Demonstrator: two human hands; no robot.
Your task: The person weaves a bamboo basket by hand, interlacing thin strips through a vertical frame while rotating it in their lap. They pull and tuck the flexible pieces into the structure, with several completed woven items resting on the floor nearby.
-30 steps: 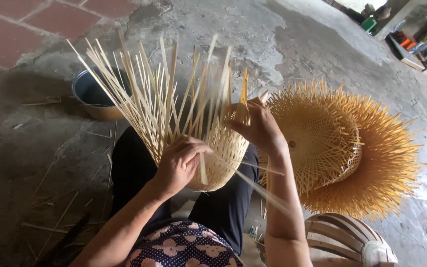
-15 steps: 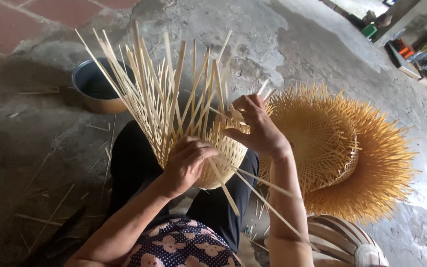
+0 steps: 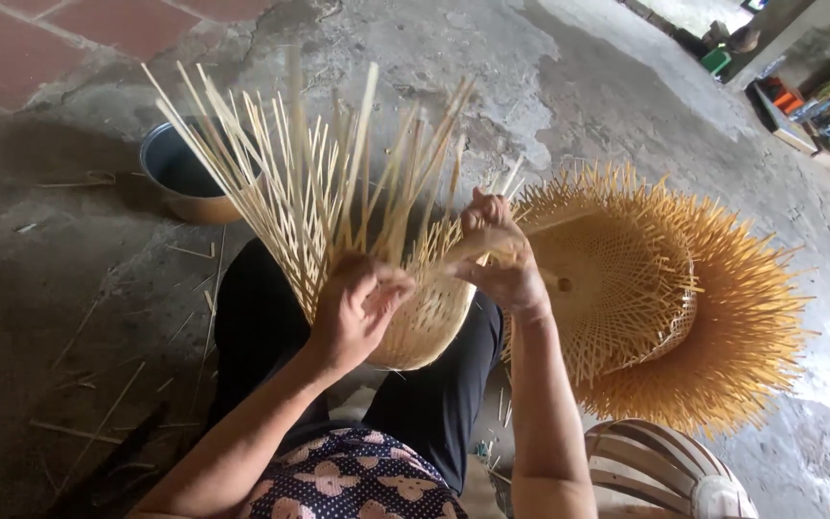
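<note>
A half-woven bamboo basket (image 3: pixel 425 322) rests on my lap, with many loose upright splints (image 3: pixel 290 173) fanning up and to the left. My left hand (image 3: pixel 357 308) grips the woven wall and some splints at the basket's near side. At the basket's right rim my right hand (image 3: pixel 501 255) pinches a thin bamboo strip, fingers closed around it. Both forearms reach in from the bottom of the view.
A finished woven basket with a frayed splint rim (image 3: pixel 722 336) lies to the right on the concrete floor. A metal bowl (image 3: pixel 180 178) stands behind the splints at left. A ribbed round object (image 3: pixel 655 471) sits at bottom right. Loose bamboo scraps lie on the floor at left.
My right hand has pulled the strip down and in along the rim. The left hand shifted up on the basket wall, and the basket turned slightly.
</note>
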